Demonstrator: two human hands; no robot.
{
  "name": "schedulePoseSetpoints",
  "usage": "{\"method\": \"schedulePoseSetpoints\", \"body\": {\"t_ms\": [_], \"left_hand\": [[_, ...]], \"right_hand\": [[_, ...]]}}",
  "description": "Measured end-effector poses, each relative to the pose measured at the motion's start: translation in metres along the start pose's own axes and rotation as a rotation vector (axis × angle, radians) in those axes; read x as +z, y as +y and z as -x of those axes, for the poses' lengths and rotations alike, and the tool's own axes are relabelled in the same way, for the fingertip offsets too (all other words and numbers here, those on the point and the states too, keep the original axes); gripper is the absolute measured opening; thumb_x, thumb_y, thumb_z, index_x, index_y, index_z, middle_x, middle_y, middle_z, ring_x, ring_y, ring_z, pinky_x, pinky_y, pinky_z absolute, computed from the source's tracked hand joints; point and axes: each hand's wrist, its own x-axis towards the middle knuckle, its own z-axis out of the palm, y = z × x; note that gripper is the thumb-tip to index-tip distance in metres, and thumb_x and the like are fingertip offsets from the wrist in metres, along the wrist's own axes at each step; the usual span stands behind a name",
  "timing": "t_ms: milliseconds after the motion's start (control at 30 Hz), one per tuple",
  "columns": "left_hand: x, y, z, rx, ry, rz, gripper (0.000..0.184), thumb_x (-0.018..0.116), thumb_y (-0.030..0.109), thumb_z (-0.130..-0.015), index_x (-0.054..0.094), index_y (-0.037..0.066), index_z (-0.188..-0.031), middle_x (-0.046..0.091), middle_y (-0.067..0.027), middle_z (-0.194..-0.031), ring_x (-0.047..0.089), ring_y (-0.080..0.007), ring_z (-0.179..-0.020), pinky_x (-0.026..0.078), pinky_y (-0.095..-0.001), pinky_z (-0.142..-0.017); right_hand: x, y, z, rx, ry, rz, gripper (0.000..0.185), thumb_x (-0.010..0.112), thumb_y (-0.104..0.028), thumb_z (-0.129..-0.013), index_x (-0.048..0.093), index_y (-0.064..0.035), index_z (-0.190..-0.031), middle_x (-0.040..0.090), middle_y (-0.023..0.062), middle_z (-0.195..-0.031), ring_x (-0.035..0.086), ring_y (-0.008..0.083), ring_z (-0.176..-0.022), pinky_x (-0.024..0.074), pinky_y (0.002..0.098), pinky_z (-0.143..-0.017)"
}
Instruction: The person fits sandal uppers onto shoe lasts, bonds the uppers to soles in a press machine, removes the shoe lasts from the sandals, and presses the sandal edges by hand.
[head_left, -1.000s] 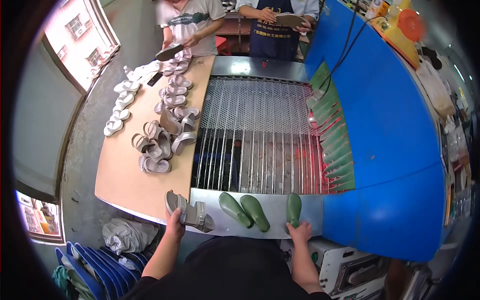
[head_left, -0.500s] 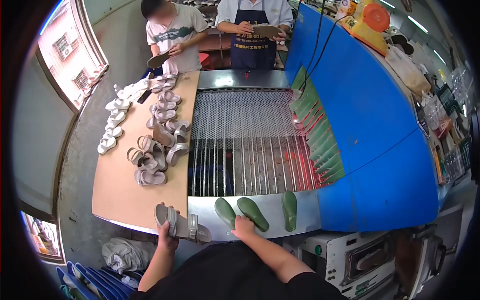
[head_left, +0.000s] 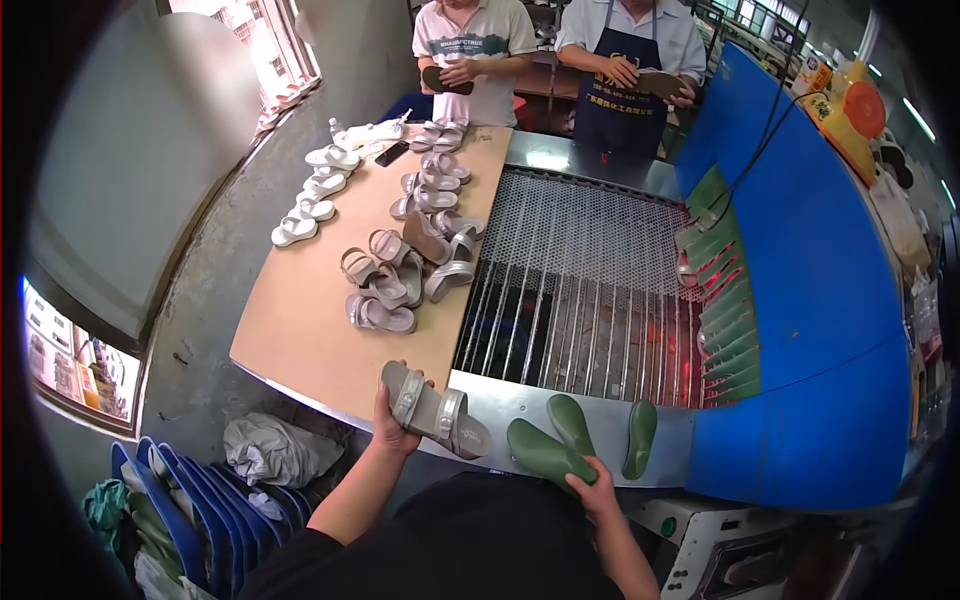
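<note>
My left hand (head_left: 392, 428) is wrapped around a grey two-strap sandal (head_left: 425, 408), held above the near edge of the board with its footbed facing up. In my right hand (head_left: 598, 492) is a green shoe last (head_left: 545, 455), gripped at one end and tilted over the near metal ledge (head_left: 505, 392). Just beyond it lies a second green shoe last (head_left: 570, 424). A third green shoe last (head_left: 640, 440) rests on the ledge to the right. The fingertips under the sandal are partly hidden.
Grey sandals (head_left: 385, 285) and white sandals (head_left: 315, 207) stand on a tan board (head_left: 300, 320). Beside it runs a metal-rod conveyor (head_left: 560, 330) into a blue machine housing (head_left: 815, 340) with green flaps (head_left: 725, 310). Two people across hold soles. Blue racks (head_left: 190, 500) stand lower left.
The view has swung left, so the scene sits further right. My right hand has picked up one green shoe last from the ledge. My left hand still holds the sandal.
</note>
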Motion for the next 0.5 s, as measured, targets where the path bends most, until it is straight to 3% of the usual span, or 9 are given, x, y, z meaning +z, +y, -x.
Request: {"method": "schedulePoseSetpoints", "body": {"t_ms": [100, 233, 333, 400, 467, 500], "left_hand": [[0.027, -0.012, -0.011, -0.097, -0.037, 0.065, 0.070, 0.056, 0.066, -0.096, 0.047, 0.017, -0.145, 0.064, -0.0115, -0.123, 0.063, -0.0318, -0.116, 0.053, -0.0514, -0.099], [0.073, -0.052, -0.021, -0.293, -0.134, 0.112, 0.079, 0.047, 0.074, -0.094, 0.048, 0.016, -0.148, 0.065, -0.0158, -0.129, 0.063, -0.0366, -0.117, 0.051, -0.0543, -0.103], [0.112, -0.098, -0.007, -0.505, -0.316, 0.155, 0.079, 0.045, 0.072, -0.095, 0.046, 0.016, -0.150, 0.060, -0.0157, -0.136, 0.059, -0.0382, -0.123, 0.048, -0.0572, -0.106], [0.145, -0.128, 0.019, -0.640, -0.441, 0.158, 0.075, 0.038, 0.070, -0.098, 0.044, 0.016, -0.150, 0.059, -0.0171, -0.136, 0.056, -0.0398, -0.129, 0.046, -0.0583, -0.108], [0.164, -0.157, 0.049, -0.837, -0.465, 0.283, 0.076, 0.034, 0.070, -0.098, 0.045, 0.014, -0.148, 0.059, -0.0176, -0.134, 0.056, -0.0413, -0.129, 0.045, -0.0592, -0.109], [0.170, -0.169, 0.054, -0.875, -0.426, 0.306, 0.075, 0.033, 0.067, -0.099, 0.045, 0.012, -0.148, 0.060, -0.0187, -0.134, 0.055, -0.0463, -0.128, 0.044, -0.0625, -0.108]], "right_hand": [[-0.018, -0.095, 0.033, -0.154, 0.037, 0.008, 0.048, 0.087, -0.025, -0.077, 0.068, 0.0036, -0.111, 0.067, 0.0118, -0.102, 0.065, 0.0234, -0.097, 0.0502, 0.0353, -0.090], [-0.024, -0.171, 0.061, -0.336, 0.092, 0.167, 0.046, 0.085, -0.024, -0.076, 0.069, 0.0038, -0.109, 0.066, 0.0124, -0.098, 0.064, 0.0258, -0.090, 0.0509, 0.0367, -0.086], [-0.008, -0.208, 0.080, -0.291, 0.190, 0.327, 0.049, 0.084, -0.025, -0.078, 0.068, 0.0031, -0.115, 0.065, 0.0156, -0.107, 0.063, 0.0295, -0.098, 0.0501, 0.0397, -0.090], [-0.001, -0.219, 0.088, -0.305, 0.281, 0.463, 0.059, 0.081, -0.032, -0.083, 0.062, 0.0035, -0.126, 0.060, 0.0196, -0.119, 0.059, 0.0334, -0.110, 0.0465, 0.0416, -0.098], [0.004, -0.222, 0.102, -0.320, 0.383, 0.488, 0.069, 0.076, -0.040, -0.088, 0.054, 0.0041, -0.136, 0.053, 0.0228, -0.130, 0.053, 0.0367, -0.121, 0.0419, 0.0432, -0.105], [0.003, -0.222, 0.110, -0.336, 0.441, 0.447, 0.074, 0.072, -0.045, -0.090, 0.050, 0.0045, -0.140, 0.049, 0.0240, -0.135, 0.050, 0.0381, -0.125, 0.0391, 0.0438, -0.108]]}}
